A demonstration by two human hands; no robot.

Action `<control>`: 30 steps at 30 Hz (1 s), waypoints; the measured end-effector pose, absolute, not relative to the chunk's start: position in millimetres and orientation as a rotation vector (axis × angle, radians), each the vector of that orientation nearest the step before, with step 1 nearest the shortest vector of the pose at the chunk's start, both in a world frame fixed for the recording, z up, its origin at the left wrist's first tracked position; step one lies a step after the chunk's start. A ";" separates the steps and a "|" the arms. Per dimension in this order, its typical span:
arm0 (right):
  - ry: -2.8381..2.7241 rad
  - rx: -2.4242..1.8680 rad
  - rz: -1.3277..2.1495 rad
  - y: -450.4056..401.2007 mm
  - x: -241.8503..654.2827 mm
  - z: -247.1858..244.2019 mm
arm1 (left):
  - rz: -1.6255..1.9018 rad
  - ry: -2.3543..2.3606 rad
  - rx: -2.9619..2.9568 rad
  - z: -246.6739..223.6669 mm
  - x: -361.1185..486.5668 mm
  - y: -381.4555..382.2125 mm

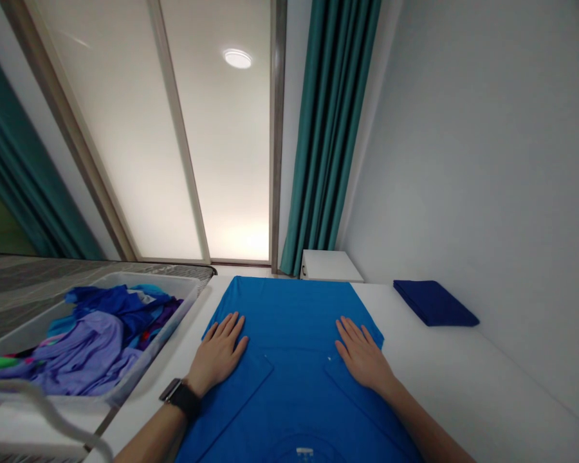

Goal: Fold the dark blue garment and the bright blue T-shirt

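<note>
Head view, item one: I log a bright blue shirt (289, 360) spread flat on the white table (463, 386), lying directly under both palms, with my left hand (217, 355) and right hand (364, 355) pressed flat on it, fingers straight, lightly spread and pinching nothing. Beyond the right fingertips sits a folded navy cloth (434, 302), well apart; out past the left fingers, a white basket (183, 289) of mixed clothes; a black watch (181, 397) on my left wrist.
</note>
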State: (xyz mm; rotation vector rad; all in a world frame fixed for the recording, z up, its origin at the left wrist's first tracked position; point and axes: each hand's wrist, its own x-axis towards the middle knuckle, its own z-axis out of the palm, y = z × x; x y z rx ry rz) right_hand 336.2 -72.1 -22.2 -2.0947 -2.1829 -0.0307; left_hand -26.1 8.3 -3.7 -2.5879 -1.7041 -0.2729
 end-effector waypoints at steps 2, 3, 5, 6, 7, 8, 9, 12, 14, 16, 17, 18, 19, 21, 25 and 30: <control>-2.193 -2.100 -0.034 -72.5 336.1 -21.6 | -0.248 -1.708 -2.588 -3.5 -26.1 8.6; -2.198 -2.102 -0.032 -72.9 336.0 -21.3 | -0.242 -1.710 -2.589 -3.8 -26.3 8.7; -2.200 -2.105 -0.028 -74.1 335.4 -20.9 | -0.253 -1.710 -2.591 -5.2 -26.9 8.9; -2.196 -2.104 -0.027 -74.9 335.1 -20.8 | -0.268 -1.705 -2.593 -6.3 -27.3 9.0; -2.190 -2.104 -0.026 -75.8 334.8 -20.8 | -0.284 -1.698 -2.594 -7.4 -27.7 9.0; -2.182 -2.107 -0.025 -76.6 334.5 -20.9 | -0.294 -1.690 -2.595 -8.4 -28.0 8.9; -2.176 -2.110 -0.021 -77.4 334.3 -20.8 | -0.298 -1.683 -2.595 -9.4 -28.2 8.8; -2.169 -2.115 -0.008 -78.9 334.8 -19.4 | -0.290 -1.676 -2.593 -10.4 -28.2 8.6; -2.174 -2.111 0.017 -78.6 335.9 -16.7 | -0.290 -1.685 -2.594 -8.9 -27.7 8.5; -2.179 -2.104 0.041 -76.6 336.1 -12.3 | -0.308 -1.694 -2.605 -5.4 -27.2 8.4; -2.182 -2.097 0.044 -74.5 335.1 -9.6 | -0.322 -1.693 -2.615 -3.1 -27.1 8.3; -2.189 -2.083 0.041 -71.7 332.8 -6.4 | -0.341 -1.689 -2.624 -0.5 -27.3 8.3; -2.202 -2.063 0.039 -68.1 329.0 -2.8 | -0.363 -1.683 -2.630 2.0 -27.7 8.5; -2.249 -2.005 0.055 -58.1 315.6 5.3 | -0.407 -1.679 -2.632 5.8 -29.7 9.5; -2.380 -1.845 0.179 -29.0 268.3 21.9 | -0.472 -1.732 -2.642 6.1 -37.9 13.9; -2.456 -1.666 0.259 10.5 201.8 32.2 | -0.572 -1.768 -2.669 2.1 -46.8 18.1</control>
